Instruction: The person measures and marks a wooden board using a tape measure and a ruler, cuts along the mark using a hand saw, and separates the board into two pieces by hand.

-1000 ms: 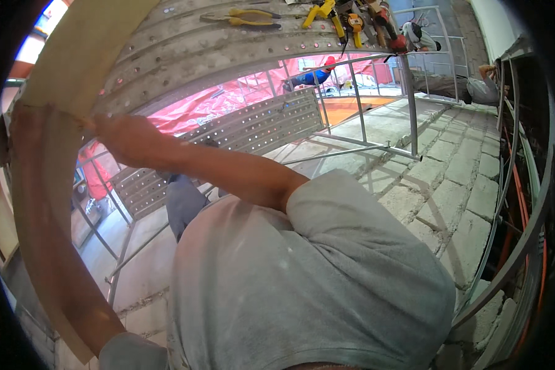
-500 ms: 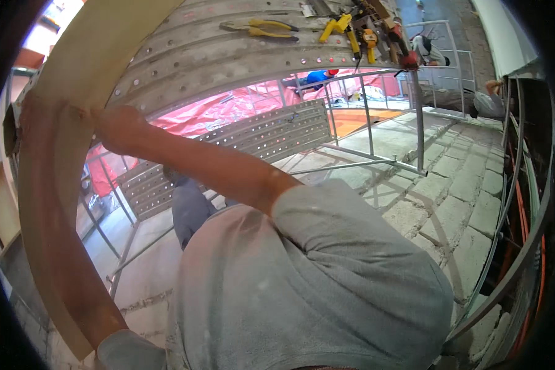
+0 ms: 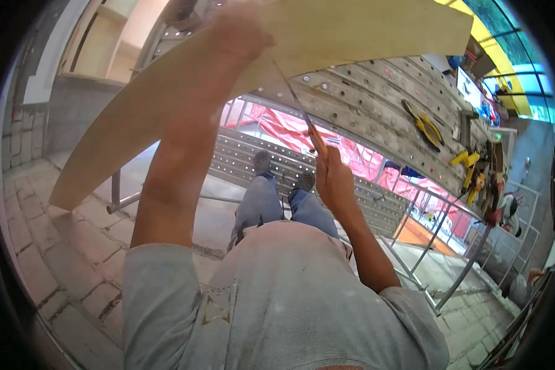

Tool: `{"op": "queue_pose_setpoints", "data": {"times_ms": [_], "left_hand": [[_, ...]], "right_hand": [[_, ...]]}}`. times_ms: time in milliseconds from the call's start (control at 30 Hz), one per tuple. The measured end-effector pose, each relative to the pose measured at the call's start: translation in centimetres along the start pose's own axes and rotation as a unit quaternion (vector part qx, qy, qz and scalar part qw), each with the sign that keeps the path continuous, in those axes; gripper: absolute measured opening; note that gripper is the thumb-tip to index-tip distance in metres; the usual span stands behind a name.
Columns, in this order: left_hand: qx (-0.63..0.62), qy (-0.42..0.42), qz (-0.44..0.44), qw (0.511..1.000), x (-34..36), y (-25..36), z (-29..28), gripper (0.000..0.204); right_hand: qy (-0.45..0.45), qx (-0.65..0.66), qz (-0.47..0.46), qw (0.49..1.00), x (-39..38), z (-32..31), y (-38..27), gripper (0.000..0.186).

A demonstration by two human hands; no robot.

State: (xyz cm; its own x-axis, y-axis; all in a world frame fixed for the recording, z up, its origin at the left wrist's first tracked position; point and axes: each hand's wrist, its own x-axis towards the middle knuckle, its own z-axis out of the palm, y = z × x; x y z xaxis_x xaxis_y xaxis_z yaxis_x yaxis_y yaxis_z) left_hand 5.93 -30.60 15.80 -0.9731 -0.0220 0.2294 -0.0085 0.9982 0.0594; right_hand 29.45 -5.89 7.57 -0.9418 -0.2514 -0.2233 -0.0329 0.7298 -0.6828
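A long, pale tan panel [image 3: 327, 31] stretches across the top and bends down to the lower left through the fisheye. My left hand [image 3: 240, 37] lies over it, smeared by motion, so its fingers cannot be made out. Below the panel's near edge, my right hand [image 3: 336, 182] is closed round the brown handle of a long, thin-bladed tool [image 3: 299, 105]. The narrow blade points up and left, its tip reaching the panel close to my left hand. Whether it is a saw or a knife, I cannot tell.
The panel rests over a perforated metal scaffold platform [image 3: 364, 105]. Yellow-handled pliers [image 3: 424, 125] lie on it, with a yellow tool [image 3: 464, 158] and other tools at its right end. A lower perforated plank [image 3: 240, 154] is under my feet. Metal rails [image 3: 462, 271] stand at right.
My view has swung left, so the panel now spans the top. My right hand has come away from the panel's left end and now shows the thin-bladed tool. Pliers appear farther right.
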Motion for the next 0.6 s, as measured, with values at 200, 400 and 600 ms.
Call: {"op": "queue_pose_setpoints", "data": {"times_ms": [200,400,600], "left_hand": [[-0.028,-0.011,-0.009,1.0,0.7,-0.9,1.3,0.085],[-0.068,-0.03,0.042,0.996,1.0,-2.6,1.0,0.091],[-0.046,0.004,0.034,0.998,0.4,0.7,-0.4,0.083]], "right_hand": [[0.159,0.103,-0.106,0.976,12.2,3.6,-4.1,0.025],[0.028,0.062,0.038,0.997,2.0,0.8,-3.4,0.024],[0.101,0.028,-0.063,0.993,8.5,4.6,0.7,0.038]]}}
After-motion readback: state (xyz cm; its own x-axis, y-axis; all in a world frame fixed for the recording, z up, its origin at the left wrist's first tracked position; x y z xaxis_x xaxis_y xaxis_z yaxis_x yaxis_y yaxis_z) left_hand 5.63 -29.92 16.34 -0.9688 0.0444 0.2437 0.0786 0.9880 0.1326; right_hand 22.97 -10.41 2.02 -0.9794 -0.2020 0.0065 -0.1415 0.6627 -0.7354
